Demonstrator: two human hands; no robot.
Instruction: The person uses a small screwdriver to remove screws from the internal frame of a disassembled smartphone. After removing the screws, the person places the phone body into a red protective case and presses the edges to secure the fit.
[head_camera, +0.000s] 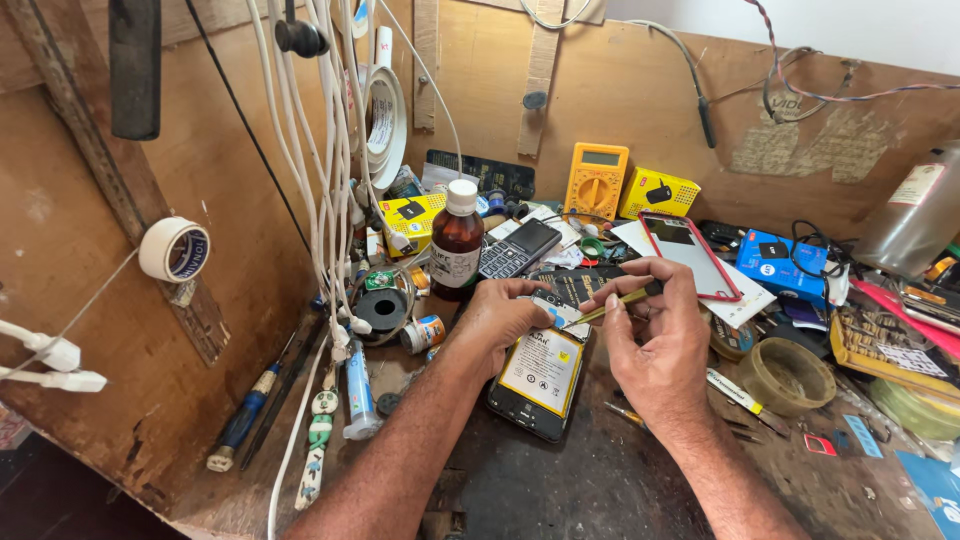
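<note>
— Two hands are busy over one opened phone (537, 385). It lies flat on the dark worktop (590, 480), right in the middle, with its back off and a yellow battery (543, 366) showing.

— What is the left hand (497, 318) doing?

— Its fingers press down on the top end of the phone, curled close together. They hold nothing else.

— And the right hand (655, 335)?

— Its fingers are pinched tight around a thin yellow-green tool (612, 304). The tool slants down to the left, and its tip touches the top of the phone, just beside the left fingertips.

— What is around them?

— A brown bottle (457, 240) with a white cap stands behind the left hand. A dark keypad phone (518, 249) lies next to it. A red phone case (690, 255) lies behind the right hand. A yellow meter (596, 180) leans on the wooden wall. A roll of brown tape (786, 376) sits to the right, apart from the hands.
</note>
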